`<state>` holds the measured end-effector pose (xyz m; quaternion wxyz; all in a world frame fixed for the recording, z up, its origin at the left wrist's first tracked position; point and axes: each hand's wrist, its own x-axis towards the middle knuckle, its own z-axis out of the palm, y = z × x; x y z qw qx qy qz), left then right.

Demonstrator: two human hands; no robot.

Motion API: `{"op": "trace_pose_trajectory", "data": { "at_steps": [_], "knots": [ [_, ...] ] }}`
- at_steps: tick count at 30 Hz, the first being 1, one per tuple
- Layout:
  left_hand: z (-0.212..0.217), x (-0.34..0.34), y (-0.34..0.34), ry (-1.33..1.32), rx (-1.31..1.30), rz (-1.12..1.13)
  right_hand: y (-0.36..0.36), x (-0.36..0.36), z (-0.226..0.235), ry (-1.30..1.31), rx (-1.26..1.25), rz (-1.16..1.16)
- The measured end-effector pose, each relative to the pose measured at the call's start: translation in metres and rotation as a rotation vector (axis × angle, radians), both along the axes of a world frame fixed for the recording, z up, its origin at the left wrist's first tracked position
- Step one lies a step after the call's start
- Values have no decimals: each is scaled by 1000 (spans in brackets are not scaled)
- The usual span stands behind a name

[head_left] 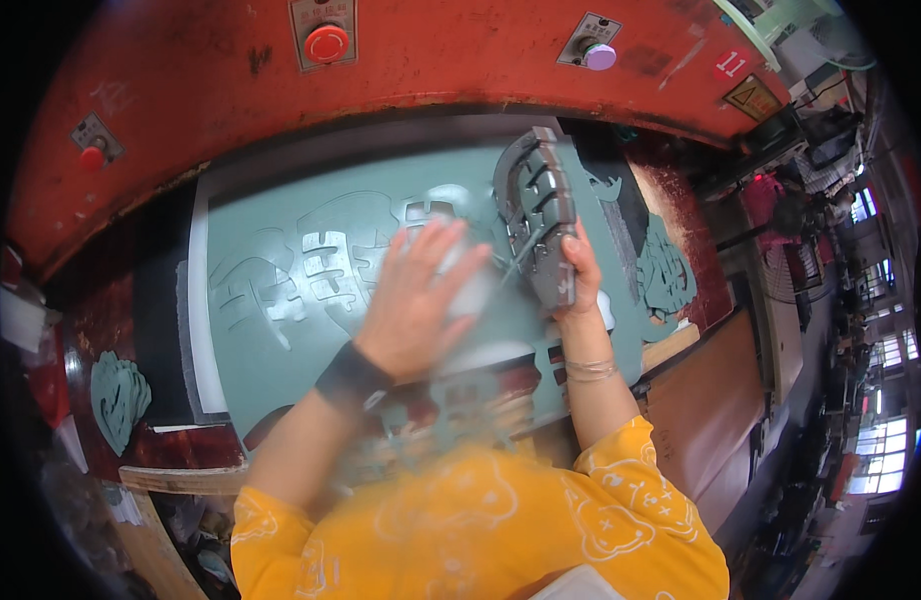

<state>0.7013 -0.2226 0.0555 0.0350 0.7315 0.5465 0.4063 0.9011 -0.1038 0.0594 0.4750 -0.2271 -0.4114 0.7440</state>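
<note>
My right hand (pixel 581 272) grips a grey steel cutting die (pixel 556 205) by its near end, holding it tilted up over the right part of a green sheet (pixel 231 345). The die has a curved outline with several cross bars. My left hand (pixel 421 295) is spread over the middle of the sheet, its fingers apart and slightly blurred. Whether it touches the sheet I cannot tell. Cut outlines (pixel 328 262) with slots run across the sheet left of this hand. Toward my body, the sheet's near edge has cut-out openings and is smeared by motion.
A red press (pixel 201 80) spans the far side, with a red push button (pixel 328 44) and a purple-capped knob (pixel 599 56). Stacked green cut pieces lie at the left (pixel 119 400) and more cut pieces at the right (pixel 666 268). Wooden edging (pixel 181 480) runs along the near left.
</note>
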Motion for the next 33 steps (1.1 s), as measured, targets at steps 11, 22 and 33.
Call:
{"op": "trace_pose_trajectory", "data": {
  "at_steps": [11,22,33],
  "knots": [
    [-32,8,-3,-400,-136,-9,4,1,1,6,53,-31],
    [-26,8,-6,-209,-55,36,38,32,24,-1351,806,-187],
    [-27,1,-21,-394,-199,-91,61,44,7,-1198,780,-68]
  ]
}}
